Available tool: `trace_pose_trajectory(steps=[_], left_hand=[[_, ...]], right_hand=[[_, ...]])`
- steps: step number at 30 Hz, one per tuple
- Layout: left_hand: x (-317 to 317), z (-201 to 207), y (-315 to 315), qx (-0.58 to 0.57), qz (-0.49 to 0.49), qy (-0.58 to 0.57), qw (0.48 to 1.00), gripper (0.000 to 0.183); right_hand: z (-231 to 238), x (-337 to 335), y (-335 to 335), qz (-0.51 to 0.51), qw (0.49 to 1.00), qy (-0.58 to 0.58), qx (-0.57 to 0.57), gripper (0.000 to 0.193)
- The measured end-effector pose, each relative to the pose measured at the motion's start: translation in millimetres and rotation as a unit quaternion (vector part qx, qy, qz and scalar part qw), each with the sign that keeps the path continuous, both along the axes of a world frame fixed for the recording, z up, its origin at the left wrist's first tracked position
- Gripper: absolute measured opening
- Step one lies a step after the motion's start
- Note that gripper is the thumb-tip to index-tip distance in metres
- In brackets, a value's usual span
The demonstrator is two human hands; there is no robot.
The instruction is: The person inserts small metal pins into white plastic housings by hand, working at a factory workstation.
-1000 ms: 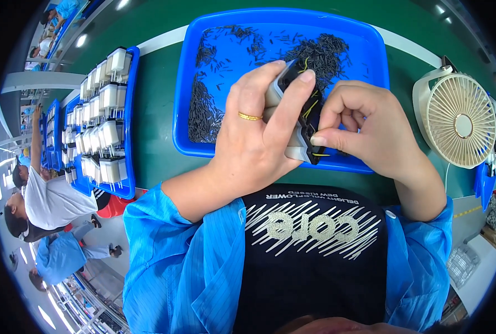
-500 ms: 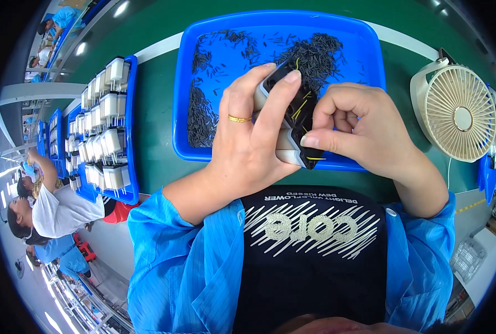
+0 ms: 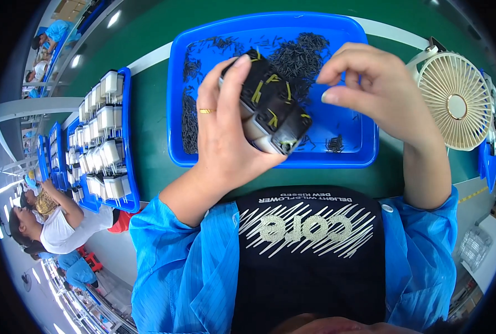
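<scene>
My left hand (image 3: 223, 119) is wrapped round a cluster of black-and-white plastic housings (image 3: 270, 108), tilted over the near left part of a blue tray (image 3: 175, 111). The dark faces of the housings carry short yellow wires or strips, and their white sides show below. To the right, my right hand (image 3: 370, 83) hovers over the tray, apart from the housings. A gap shows between its thumb and curled index finger, and I see nothing held there. Small black rod-like pieces (image 3: 301, 58) lie in the tray, heaped thickest at its far middle; the housings and left hand cover some.
A cream fan (image 3: 455, 106) stands right of the tray on the green table (image 3: 148, 117). At left, a blue rack (image 3: 126, 139) holds several white blocks with thin pins. Other people, one in a white shirt (image 3: 70, 228), are beyond it.
My right hand has drawn away from the housings, up and to the right. My left hand has shifted slightly left and turned the housings so more of their wired faces shows.
</scene>
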State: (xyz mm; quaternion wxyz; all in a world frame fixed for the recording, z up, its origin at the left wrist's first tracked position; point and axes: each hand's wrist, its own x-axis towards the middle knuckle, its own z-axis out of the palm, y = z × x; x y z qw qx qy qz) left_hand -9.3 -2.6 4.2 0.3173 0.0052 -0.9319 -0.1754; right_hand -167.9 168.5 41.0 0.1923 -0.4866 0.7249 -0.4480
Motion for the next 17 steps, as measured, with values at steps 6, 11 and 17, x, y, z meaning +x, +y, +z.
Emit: trace_pose_trajectory(steps=[6, 11, 17], left_hand=[[-3.8, -0.9, -5.9, 0.024, -0.014, -0.011, 1.0, 0.108], [-3.4, -2.6, -9.3, 0.058, -0.005, -0.036, 0.998, 0.11], [3.1, 0.4, -8.5, 0.041, 0.0, -0.077, 0.996, 0.111]], right_hand=[[-25.2, 0.6, 3.0, 0.094, 0.957, 0.228, 0.154, 0.019], [-26.7, -7.5, 9.2, 0.127, 0.94, 0.24, 0.207, 0.018], [-37.2, -10.1, 9.2, 0.182, 0.928, 0.239, 0.221, 0.011]])
